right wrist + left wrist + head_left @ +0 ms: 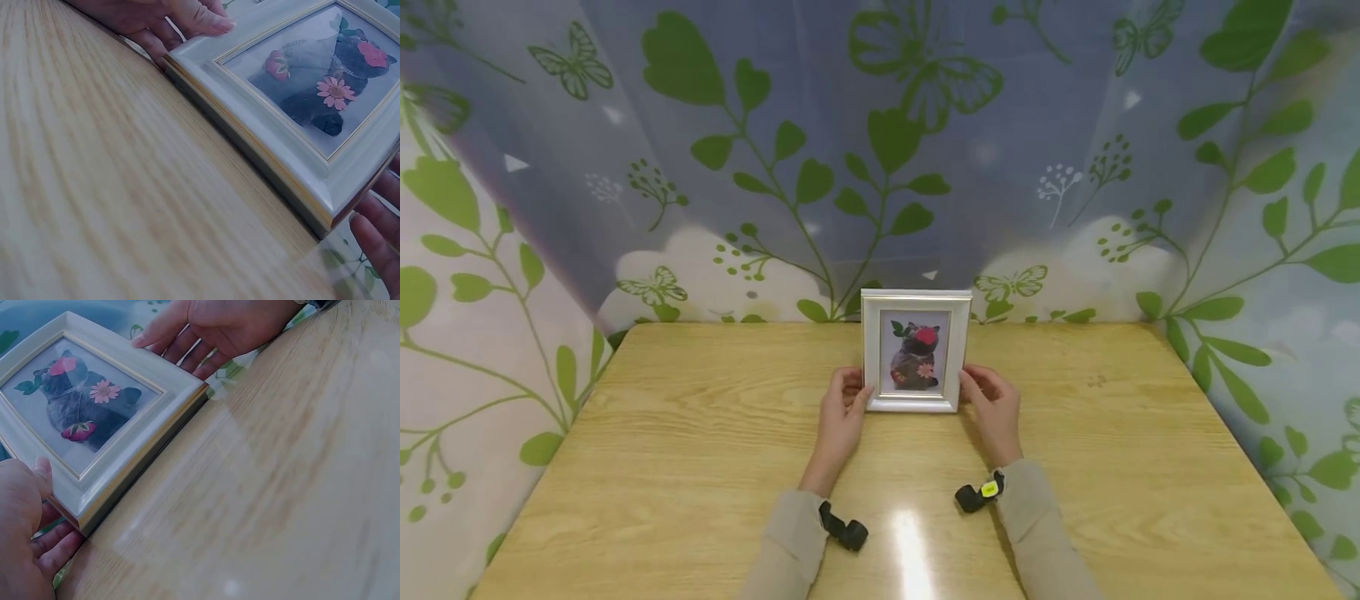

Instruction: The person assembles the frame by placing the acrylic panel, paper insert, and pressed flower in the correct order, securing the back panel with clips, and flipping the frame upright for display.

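Note:
A white picture frame (916,350) with thin gold lines stands upright on the wooden table, leaning slightly back. Its picture shows a dark cat with pink and red flowers and green leaves. My left hand (842,421) grips the frame's lower left side, its thumb on the front border and fingers behind, as the left wrist view also shows. At the opposite lower side, my right hand (996,412) holds the edge between the thumb and fingers that reach behind. The frame's bottom edge (250,156) is at the tabletop in the right wrist view.
The light wooden table (700,467) runs back to a curtain (775,208) printed with green leaves and butterflies, which also hangs at both sides. Black wrist cameras (846,529) sit at both beige sleeve cuffs. A bright reflection lies on the table's front.

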Demonstrator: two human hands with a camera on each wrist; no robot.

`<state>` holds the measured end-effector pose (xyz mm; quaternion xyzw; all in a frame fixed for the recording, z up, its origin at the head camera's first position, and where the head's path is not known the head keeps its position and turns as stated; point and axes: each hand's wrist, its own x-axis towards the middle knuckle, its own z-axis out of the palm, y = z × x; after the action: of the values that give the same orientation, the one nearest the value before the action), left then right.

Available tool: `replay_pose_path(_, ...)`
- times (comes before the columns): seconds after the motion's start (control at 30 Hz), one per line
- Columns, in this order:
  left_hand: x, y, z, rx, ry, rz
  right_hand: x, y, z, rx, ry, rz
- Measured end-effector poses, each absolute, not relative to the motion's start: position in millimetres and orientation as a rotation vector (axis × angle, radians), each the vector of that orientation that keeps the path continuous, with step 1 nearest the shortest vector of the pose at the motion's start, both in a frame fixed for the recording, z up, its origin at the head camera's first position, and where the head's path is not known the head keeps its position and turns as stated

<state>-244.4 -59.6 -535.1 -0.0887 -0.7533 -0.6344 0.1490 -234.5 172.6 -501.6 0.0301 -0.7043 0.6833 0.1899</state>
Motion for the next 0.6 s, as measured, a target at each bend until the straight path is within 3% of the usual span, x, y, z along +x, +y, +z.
replay_pose_path(0.3,-245,-57,-541,-0.241,-2.163,-1.838,-247,181,-530,0.087,-1.918,1.950)
replay_pose_path(0.6,-244,-59,-544,-0.227,-2.154,-1.856,-242,178,-525,0.077,-1.933,1.928)
